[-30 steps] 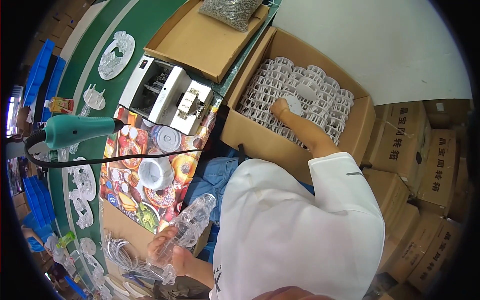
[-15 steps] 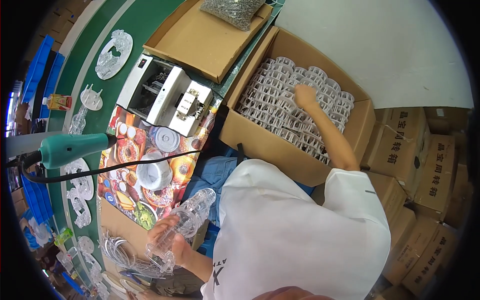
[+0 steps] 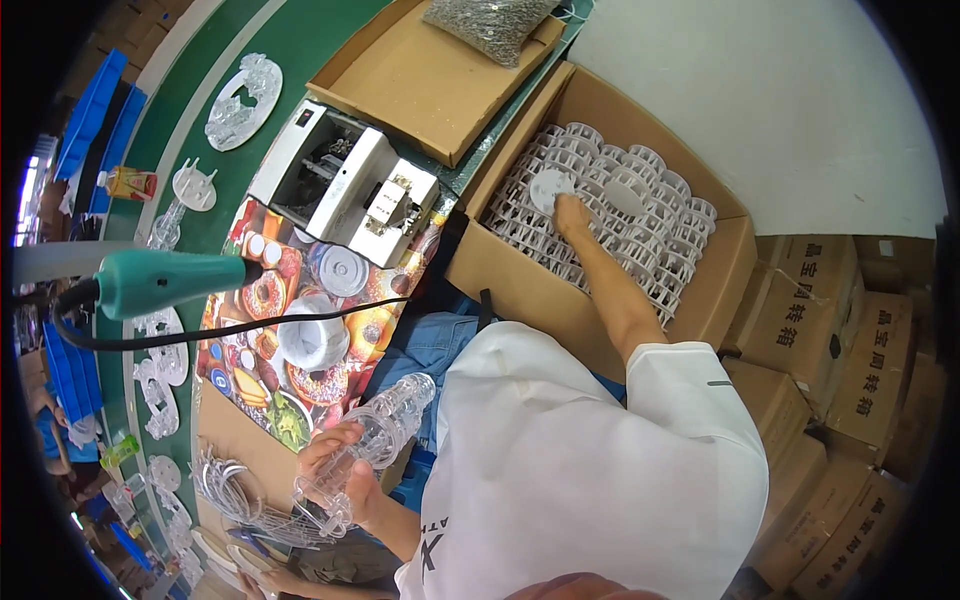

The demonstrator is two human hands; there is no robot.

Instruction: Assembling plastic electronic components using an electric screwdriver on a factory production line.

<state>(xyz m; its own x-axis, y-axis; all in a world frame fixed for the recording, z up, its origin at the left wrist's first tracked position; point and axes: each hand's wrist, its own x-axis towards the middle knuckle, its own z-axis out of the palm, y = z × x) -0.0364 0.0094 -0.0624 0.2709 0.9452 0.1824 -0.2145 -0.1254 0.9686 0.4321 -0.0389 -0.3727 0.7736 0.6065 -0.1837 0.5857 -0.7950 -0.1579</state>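
Observation:
My left hand (image 3: 340, 470) is wrapped round a clear plastic assembly (image 3: 395, 415) with ringed, tube-like sections, held tilted beside the table's edge. My right hand (image 3: 572, 215) reaches into a big cardboard box (image 3: 530, 285) packed with rows of white plastic ring-shaped parts (image 3: 650, 250). Its fingers are closed at the edge of a white round part (image 3: 550, 188), whose flat disc face shows. Another flat disc face (image 3: 627, 194) lies among the rows to the right.
A white screw feeder (image 3: 345, 185) and a roll of white tape (image 3: 312, 335) stand on the patterned mat. A green electric screwdriver (image 3: 175, 282) hangs with its black cord across the mat. Clear parts (image 3: 245, 105) line the green conveyor. Another person's hand (image 3: 285, 580) shows low.
My right hand has moved left across the box and now has a white disc-faced part at its fingers. The left hand keeps its hold. The whole view has shifted slightly.

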